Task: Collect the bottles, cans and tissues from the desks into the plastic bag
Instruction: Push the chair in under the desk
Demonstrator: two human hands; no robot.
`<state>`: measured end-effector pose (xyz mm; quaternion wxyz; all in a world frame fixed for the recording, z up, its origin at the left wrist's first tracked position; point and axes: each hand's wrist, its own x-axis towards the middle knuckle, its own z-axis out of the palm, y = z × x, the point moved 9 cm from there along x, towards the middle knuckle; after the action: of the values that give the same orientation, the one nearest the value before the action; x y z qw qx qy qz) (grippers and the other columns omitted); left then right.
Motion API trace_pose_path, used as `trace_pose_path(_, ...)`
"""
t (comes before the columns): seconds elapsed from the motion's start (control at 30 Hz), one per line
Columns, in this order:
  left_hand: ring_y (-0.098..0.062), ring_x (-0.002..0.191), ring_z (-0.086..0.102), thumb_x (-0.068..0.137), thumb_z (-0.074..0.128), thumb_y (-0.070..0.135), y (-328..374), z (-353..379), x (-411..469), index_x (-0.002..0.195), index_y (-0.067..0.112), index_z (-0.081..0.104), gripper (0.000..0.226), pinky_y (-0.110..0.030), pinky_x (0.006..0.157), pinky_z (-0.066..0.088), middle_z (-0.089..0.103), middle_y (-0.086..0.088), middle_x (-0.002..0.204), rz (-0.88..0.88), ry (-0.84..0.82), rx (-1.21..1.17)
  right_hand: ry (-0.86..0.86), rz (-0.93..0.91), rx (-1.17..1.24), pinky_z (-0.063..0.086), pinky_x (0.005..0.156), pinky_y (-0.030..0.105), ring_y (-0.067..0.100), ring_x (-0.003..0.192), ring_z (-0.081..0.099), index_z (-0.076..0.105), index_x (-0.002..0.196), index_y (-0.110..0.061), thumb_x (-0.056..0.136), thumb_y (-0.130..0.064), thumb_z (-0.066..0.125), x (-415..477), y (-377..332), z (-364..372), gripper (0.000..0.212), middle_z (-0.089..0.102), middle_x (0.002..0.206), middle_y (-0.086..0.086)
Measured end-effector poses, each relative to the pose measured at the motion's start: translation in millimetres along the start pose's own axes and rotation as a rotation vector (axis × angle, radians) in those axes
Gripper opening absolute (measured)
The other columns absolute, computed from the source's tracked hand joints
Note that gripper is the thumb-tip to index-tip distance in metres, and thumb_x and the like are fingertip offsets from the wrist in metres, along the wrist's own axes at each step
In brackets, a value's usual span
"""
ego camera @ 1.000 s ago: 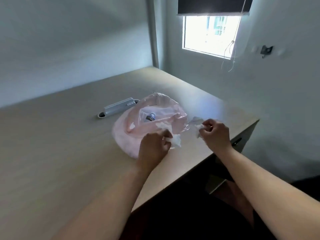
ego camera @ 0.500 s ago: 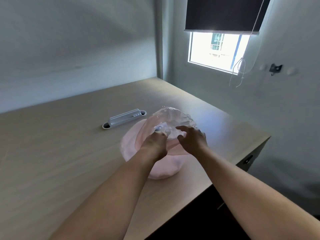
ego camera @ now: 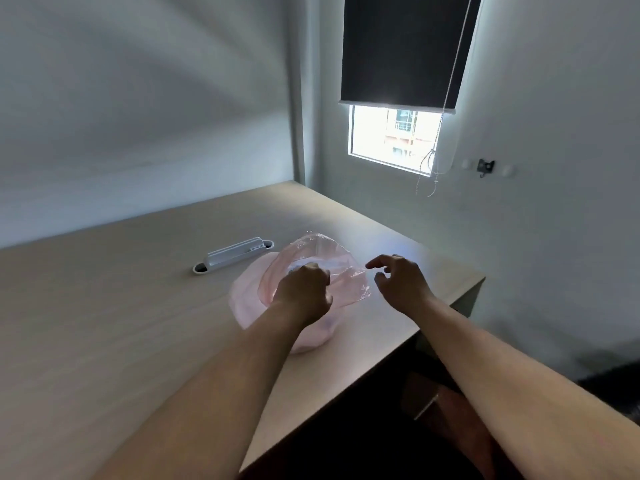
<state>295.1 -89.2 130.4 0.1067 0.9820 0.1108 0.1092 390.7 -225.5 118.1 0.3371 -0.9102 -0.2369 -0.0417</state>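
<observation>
The left hand (ego camera: 303, 292) is curled shut at the mouth of the thin, translucent pink plastic bag (ego camera: 311, 271), its knuckles turned toward the camera; it seems to pinch the near rim or press something down inside, but the fingers hide which, so I cannot tell what it grips. The right hand (ego camera: 398, 282) hovers just right of the bag with fingers spread and loosely bent, holding nothing, its fingertips (ego camera: 372, 264) almost touching the bag's right edge.

The bag sits at the centre of the frame on the pale wood-grain desk (ego camera: 121, 341), its mouth gaping upward and toward the window, its body slumped in a soft mound toward the lower left under the left wrist. Something pale and crumpled shows through the plastic near the left knuckles; it is too blurred to name.

As for progress, no loose bottle, can or tissue shows anywhere on this desk, so this surface looks cleared. The only other thing on it is a white, elongated cable-port fitting (ego camera: 233, 254) left of the bag, apparently part of the desk. What remains, I judge, is gathering the bag's mouth and carrying it to any other desks, which lie outside the frame.
</observation>
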Motion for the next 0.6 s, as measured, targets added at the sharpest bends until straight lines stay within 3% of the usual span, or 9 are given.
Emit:
trace_pose_path(0.23,-0.024,0.105,0.061,0.085,0.055,0.023,107.3,-42.7,-89.6,0.109,0.018,0.066,0.026,-0.033,0.088,0.05,0.066,-0.005,0.112,0.073,0.064,-0.02,0.026,-0.074,-0.08,0.042,0.081,0.025,0.023,0.096,0.061,0.071,0.099,-0.019,0.086,-0.012,0.052,-84.0,4.2,-118.7,0.024,0.067,0.107,0.009)
trace_pose_path(0.43,-0.022,0.098,0.063,0.082,0.055,0.033,248.4,-18.2,-192.0,0.093,0.026,0.068,0.018,-0.034,0.088,0.051,0.07,0.0,0.1,0.103,-0.033,-0.135,0.02,-0.081,-0.147,0.036,0.052,0.018,0.008,0.053,0.046,0.071,0.102,-0.013,0.089,-0.011,0.053,-192.6,55.4,-228.5,0.023,0.063,0.092,0.003)
trace_pose_path(0.53,-0.02,0.098,0.063,0.08,0.057,0.046,312.8,19.5,-239.0,0.092,0.025,0.068,0.026,-0.034,0.088,0.052,0.07,0.001,0.098,0.146,-0.164,-0.233,0.024,-0.004,-0.194,0.039,0.059,0.022,0.015,0.059,0.053,0.072,0.097,-0.014,0.087,-0.01,0.055,-247.5,108.0,-265.2,0.021,0.068,0.091,0.006)
trace_pose_path(0.6,-0.019,0.104,0.06,0.077,0.055,0.063,349.5,51.7,-272.6,0.105,0.024,0.066,0.049,-0.035,0.092,0.05,0.067,0.001,0.106,0.148,-0.303,-0.29,0.029,0.062,-0.187,0.041,0.067,0.023,0.019,0.072,0.06,0.073,0.091,-0.017,0.084,-0.01,0.056,-284.3,150.3,-276.4,0.019,0.072,0.094,0.007)
